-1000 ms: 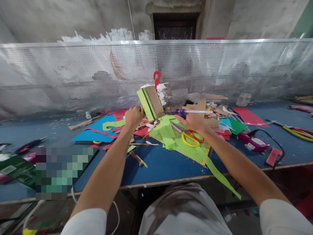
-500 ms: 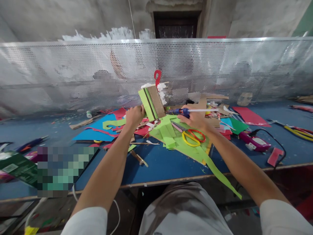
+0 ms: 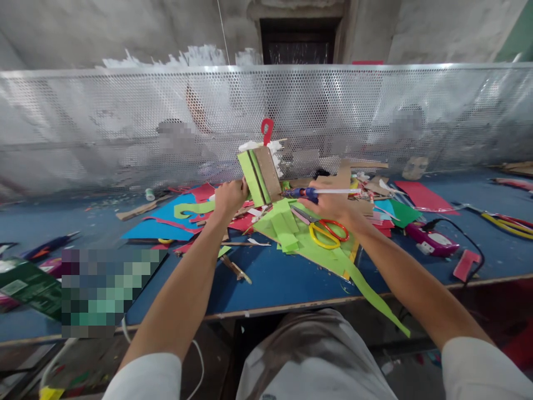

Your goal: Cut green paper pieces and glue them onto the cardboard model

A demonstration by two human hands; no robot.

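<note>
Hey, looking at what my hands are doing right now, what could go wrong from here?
The blue tool, apparently a glue gun, in your right hand points toward the green-and-brown piece your left hand holds; if hot, its tip might burn you. The scissors lie close below your right hand, so you could knock them. The green strip hanging over the table edge might snag.

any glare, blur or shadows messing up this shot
Head view: pale glare streaks the perforated metal screen; head view, left edge: the green box looks smeared, with mosaic blocks hiding the area beside it; head view, centre: the tip of the blue glue gun is hard to make out, and a soft shadow darkens the blue table beside the left forearm.
</note>
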